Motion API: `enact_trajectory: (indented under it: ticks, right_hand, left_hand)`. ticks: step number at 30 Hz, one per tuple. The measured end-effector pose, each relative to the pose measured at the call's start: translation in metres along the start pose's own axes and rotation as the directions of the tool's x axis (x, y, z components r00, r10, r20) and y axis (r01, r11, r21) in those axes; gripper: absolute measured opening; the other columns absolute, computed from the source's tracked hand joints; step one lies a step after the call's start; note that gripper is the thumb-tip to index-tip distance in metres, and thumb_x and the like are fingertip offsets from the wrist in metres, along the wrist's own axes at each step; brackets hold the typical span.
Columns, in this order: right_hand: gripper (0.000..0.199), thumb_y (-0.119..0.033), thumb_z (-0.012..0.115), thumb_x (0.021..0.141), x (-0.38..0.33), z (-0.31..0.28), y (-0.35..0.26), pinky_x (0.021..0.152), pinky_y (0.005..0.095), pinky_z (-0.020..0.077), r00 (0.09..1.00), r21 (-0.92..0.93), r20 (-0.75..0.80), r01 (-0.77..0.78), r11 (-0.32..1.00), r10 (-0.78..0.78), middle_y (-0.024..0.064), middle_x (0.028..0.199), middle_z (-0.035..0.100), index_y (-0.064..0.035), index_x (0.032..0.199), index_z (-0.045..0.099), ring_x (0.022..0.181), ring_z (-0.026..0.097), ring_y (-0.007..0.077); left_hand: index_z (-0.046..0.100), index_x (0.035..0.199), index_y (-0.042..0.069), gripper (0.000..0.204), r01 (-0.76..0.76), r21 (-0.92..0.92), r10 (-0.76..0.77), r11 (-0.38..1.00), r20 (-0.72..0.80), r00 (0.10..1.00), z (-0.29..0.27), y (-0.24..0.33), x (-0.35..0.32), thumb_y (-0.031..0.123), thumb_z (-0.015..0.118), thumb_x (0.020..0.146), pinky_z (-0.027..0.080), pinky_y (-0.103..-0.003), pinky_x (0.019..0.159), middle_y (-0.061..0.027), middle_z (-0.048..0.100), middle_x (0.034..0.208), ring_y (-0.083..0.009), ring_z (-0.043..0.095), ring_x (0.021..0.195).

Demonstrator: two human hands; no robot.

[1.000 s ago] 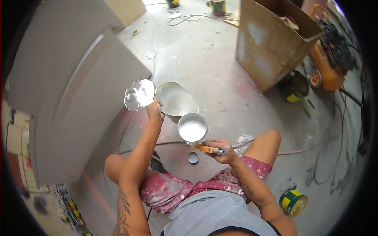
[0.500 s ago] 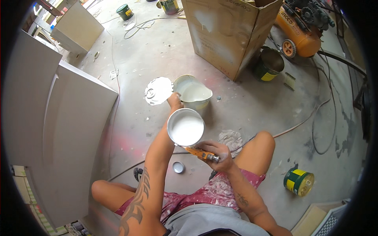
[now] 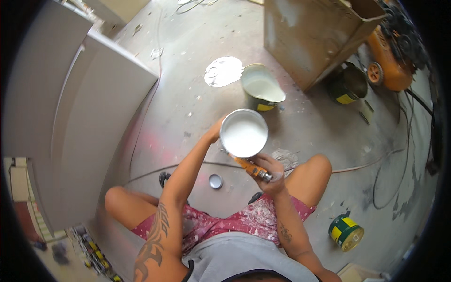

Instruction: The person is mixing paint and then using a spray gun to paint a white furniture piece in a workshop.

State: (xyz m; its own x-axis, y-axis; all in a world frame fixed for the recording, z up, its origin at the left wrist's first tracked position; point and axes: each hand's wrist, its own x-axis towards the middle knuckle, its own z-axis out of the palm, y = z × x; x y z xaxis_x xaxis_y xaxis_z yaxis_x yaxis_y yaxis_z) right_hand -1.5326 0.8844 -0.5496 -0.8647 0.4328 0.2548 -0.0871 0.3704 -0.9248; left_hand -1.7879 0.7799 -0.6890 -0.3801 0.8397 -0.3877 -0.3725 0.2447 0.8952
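White paint fills the round cup (image 3: 244, 133) we hold above the concrete floor (image 3: 188, 94), w/ our left hand (image 3: 215, 135) closed on its left rim, mostly hidden behind it. Our right hand (image 3: 268, 171) is wrapped tight round the orange-handled tool (image 3: 252, 168) just under the cup. A small lid (image 3: 215, 181) lies btwn our knees; open paint bucket (image 3: 261, 89) sits farther off.

Paint workshop, spattered concrete floor (image 3: 197, 94), paint cans (image 3: 346, 231), orange compressor (image 3: 392, 66), grey cabinet panels (image 3: 89, 117)

A single head-worn fisheye view looks steeply down, close over the person's lap at the lower centre of the frame. The concrete floor (image 3: 197, 94) fills the upper frame, its edges bending toward the dark rim.
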Motion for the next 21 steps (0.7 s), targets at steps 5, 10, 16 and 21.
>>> enact_trajectory:
  ticks: [5,10,16,21]
  right_hand:
    - [0.030,-0.002,0.079,0.075,0.013,0.013,-0.001,0.077,0.0368,0.0578,0.998,0.052,0.048,0.047,0.998,-0.049,0.0190,0.106,0.072,0.0040,0.104,0.072,0.089,0.073,0.0324]
    - [0.033,-0.002,0.081,0.076,0.011,0.034,0.007,0.079,0.0370,0.0572,0.993,0.136,0.097,0.053,0.989,-0.067,0.0198,0.107,0.071,0.0049,0.107,0.070,0.090,0.072,0.0320]
    - [0.038,-0.003,0.082,0.075,0.015,0.046,0.012,0.082,0.0368,0.0567,0.979,0.152,0.157,0.110,0.982,-0.134,0.0196,0.109,0.071,0.0025,0.111,0.069,0.092,0.072,0.0330]
    - [0.040,-0.001,0.082,0.074,0.013,0.050,0.012,0.081,0.0367,0.0566,0.973,0.138,0.189,0.111,0.984,-0.136,0.0190,0.108,0.072,0.0014,0.112,0.069,0.092,0.072,0.0333]
  left_hand:
    - [0.054,0.138,0.005,0.066,-0.039,0.833,-0.085,0.551,0.103,0.991,-0.030,-0.063,-0.128,0.043,0.072,0.087,0.044,-0.043,0.103,-0.0194,0.060,0.126,-0.0367,0.057,0.118]
    - [0.039,0.150,0.019,0.090,-0.210,0.952,-0.108,0.223,0.238,0.965,-0.007,-0.115,-0.193,0.036,0.083,0.073,0.035,-0.054,0.111,-0.0148,0.049,0.139,-0.0347,0.046,0.131]
    - [0.044,0.147,0.021,0.081,0.028,1.000,0.008,-0.008,-0.028,1.000,0.024,-0.171,-0.213,0.024,0.079,0.074,0.029,-0.065,0.113,-0.0132,0.048,0.139,-0.0320,0.045,0.132]
    - [0.046,0.145,0.020,0.076,0.056,0.998,0.031,-0.042,-0.055,0.998,0.031,-0.180,-0.206,0.022,0.077,0.076,0.028,-0.067,0.113,-0.0131,0.049,0.136,-0.0317,0.047,0.129]
